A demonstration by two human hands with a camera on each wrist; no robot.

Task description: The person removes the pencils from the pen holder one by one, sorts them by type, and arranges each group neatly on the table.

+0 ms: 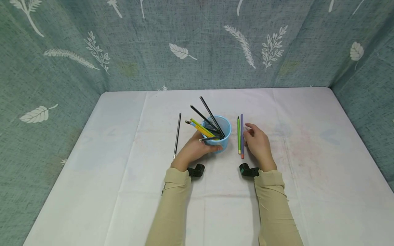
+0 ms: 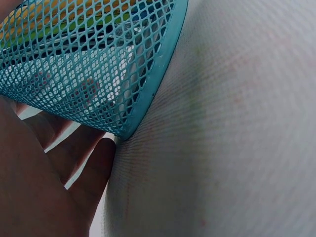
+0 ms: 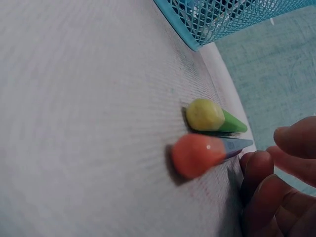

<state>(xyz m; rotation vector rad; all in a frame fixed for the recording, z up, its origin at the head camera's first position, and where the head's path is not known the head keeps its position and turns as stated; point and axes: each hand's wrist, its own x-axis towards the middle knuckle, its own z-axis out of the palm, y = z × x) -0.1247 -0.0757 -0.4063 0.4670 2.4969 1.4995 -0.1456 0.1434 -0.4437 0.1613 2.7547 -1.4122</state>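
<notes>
A light blue mesh pencil cup (image 1: 226,137) stands on the table with several pencils leaning out, black ones (image 1: 200,112) and a yellow one (image 1: 201,130) among them. My left hand (image 1: 194,147) grips the cup from its near left side, thumb along the front; the left wrist view shows fingers spread against the mesh wall (image 2: 74,74). Right of the cup, a green pencil (image 1: 238,136) and a purple pencil (image 1: 242,133) lie side by side, their yellow and red ends toward me. My right hand (image 1: 258,143) is beside the purple pencil, fingers loosely bent, holding nothing.
A black pencil (image 1: 177,134) lies left of the cup, its near end by the left wrist. White cloth (image 1: 307,143) covers the table. Grey-green curtains (image 1: 203,68) with white leaf prints close off the back and both sides.
</notes>
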